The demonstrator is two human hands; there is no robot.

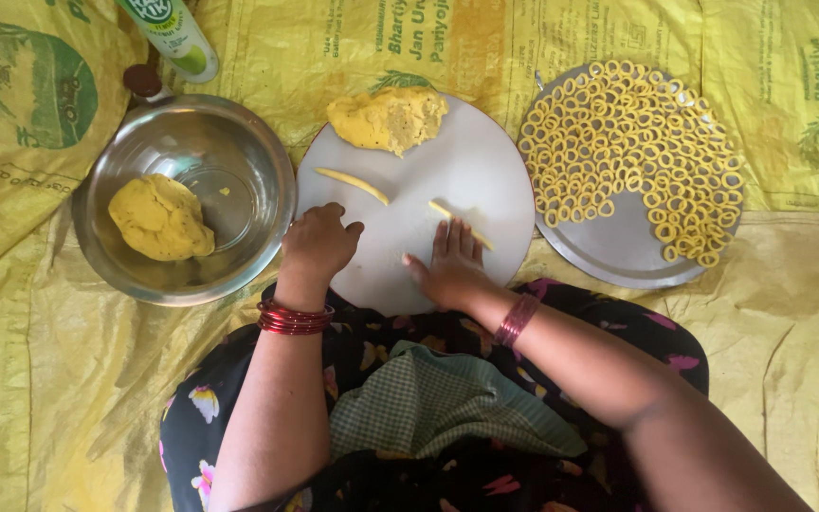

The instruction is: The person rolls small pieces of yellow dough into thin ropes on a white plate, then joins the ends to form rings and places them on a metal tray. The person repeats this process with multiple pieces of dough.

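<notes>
A round white board (471, 166) lies in front of me. My right hand (449, 265) rests flat on it, fingers stretched over a thin yellow dough strip (455, 219). My left hand (318, 243) is curled loosely at the board's left edge, and whether it holds anything is hidden. A second dough strip (353, 185) lies apart on the board, left of centre. A lump of yellow dough (389, 118) sits at the board's far edge. Red bangles circle both wrists.
A steel bowl (239, 142) at the left holds a ball of yellow dough (160, 217). A steel plate (618, 248) at the right carries several small dough rings (632, 142). A green-and-white bottle (172, 36) lies at the top left. Yellow printed sacking (59, 379) covers the floor.
</notes>
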